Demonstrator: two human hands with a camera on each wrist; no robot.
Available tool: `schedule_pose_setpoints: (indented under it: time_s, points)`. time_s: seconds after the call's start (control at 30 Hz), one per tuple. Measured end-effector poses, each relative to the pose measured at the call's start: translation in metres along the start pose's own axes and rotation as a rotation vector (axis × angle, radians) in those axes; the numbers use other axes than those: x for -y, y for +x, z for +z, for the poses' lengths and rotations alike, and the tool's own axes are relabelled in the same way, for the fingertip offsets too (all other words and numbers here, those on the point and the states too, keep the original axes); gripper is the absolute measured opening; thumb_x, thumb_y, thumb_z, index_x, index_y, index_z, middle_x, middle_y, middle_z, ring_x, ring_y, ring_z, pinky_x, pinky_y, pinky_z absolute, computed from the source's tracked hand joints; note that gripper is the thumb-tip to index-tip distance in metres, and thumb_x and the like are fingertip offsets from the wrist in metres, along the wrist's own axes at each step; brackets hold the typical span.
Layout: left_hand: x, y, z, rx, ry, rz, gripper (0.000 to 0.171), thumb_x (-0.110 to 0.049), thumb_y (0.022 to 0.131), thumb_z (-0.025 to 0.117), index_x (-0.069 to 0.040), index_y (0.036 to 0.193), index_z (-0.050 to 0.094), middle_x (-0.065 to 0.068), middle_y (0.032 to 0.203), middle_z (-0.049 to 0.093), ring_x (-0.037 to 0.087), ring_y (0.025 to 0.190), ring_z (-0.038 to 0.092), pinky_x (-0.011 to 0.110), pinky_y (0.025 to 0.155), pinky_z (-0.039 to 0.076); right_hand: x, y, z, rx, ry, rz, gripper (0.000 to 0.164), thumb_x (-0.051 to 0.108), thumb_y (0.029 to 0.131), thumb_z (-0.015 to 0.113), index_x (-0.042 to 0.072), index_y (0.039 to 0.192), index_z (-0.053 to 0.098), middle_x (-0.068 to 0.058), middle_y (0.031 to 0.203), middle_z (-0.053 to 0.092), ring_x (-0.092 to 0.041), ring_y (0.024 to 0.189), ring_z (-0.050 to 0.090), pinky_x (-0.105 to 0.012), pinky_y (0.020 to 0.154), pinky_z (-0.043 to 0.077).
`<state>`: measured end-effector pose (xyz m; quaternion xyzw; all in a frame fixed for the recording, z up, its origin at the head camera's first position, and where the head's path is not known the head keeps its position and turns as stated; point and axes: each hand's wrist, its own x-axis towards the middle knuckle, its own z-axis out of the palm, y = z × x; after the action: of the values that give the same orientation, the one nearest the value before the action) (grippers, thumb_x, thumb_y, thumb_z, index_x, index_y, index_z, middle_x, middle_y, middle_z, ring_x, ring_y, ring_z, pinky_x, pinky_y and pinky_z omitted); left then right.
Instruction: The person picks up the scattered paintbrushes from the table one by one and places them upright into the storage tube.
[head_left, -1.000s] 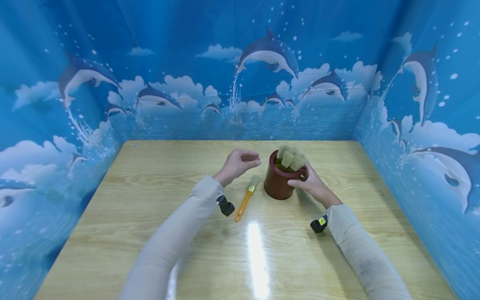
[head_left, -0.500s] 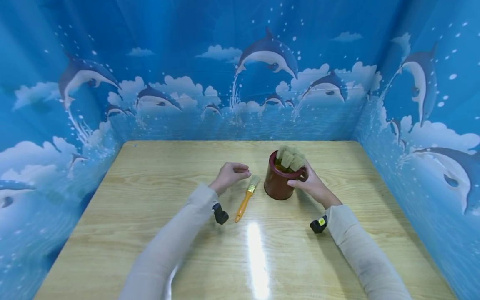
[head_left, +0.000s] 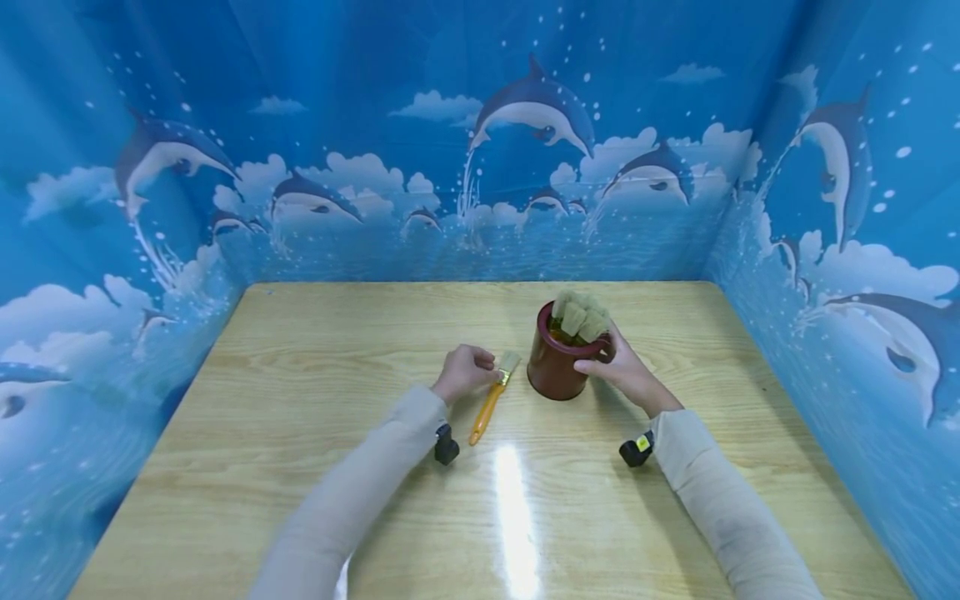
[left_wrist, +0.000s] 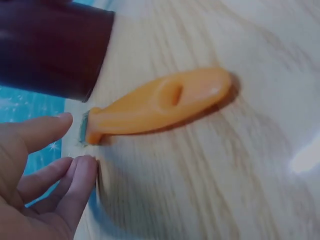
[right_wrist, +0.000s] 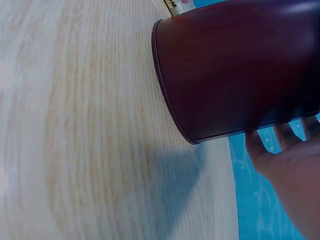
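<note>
A paintbrush [head_left: 486,413] with an orange handle, metal ferrule and pale bristles lies on the wooden table, bristles pointing away. Beside its ferrule is my left hand [head_left: 463,372]; in the left wrist view the thumb and fingertips [left_wrist: 86,167] stand apart on either side of the ferrule. Whether they touch it I cannot tell. To the right, a dark red-brown mug [head_left: 553,368] stands upright with several paintbrushes [head_left: 576,318] in it, bristles up. My right hand [head_left: 628,373] holds the mug at its handle side, thumb in front; part of the fingers is hidden behind it.
The light wooden table [head_left: 315,333] reaches back to a blue curtain [head_left: 345,250] printed with dolphins, which also hangs along both sides. A bright reflection lies on the tabletop near the front. Each wrist wears a small black camera [head_left: 446,445].
My left hand has moved away from beside the mug, back and down to the loose paintbrush's ferrule. The right hand and the mug have stayed in place.
</note>
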<state>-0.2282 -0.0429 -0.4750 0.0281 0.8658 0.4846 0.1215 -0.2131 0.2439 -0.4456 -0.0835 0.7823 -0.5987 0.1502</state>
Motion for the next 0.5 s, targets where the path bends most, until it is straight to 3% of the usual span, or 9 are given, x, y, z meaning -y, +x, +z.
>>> schedule_pose_setpoints:
  time_s: [0.27,0.5]
  points:
    - [-0.007,-0.003,0.012,-0.048,0.262,0.081,0.032,-0.020,0.073,0.085,0.001,0.093,0.072,0.005,0.084,0.069,0.016,0.079,0.060,0.026,0.069,0.051,-0.001,0.001,0.000,-0.005,0.001,0.009,0.103,0.032,0.087,0.071,0.034,0.153,-0.008,-0.012,0.158,0.012,-0.036,0.143,0.020,-0.056,0.112,0.025]
    - [-0.013,-0.007,0.017,-0.089,0.321,0.117,0.025,-0.018,0.069,0.086,-0.002,0.082,0.072,0.004,0.075,0.068,0.019,0.073,0.059,0.028,0.065,0.049,-0.004,0.002,-0.001,0.001,0.009,-0.005,0.099,0.030,0.088,0.070,0.035,0.153,-0.004,-0.007,0.158,0.013,-0.032,0.144,0.019,-0.056,0.113,0.023]
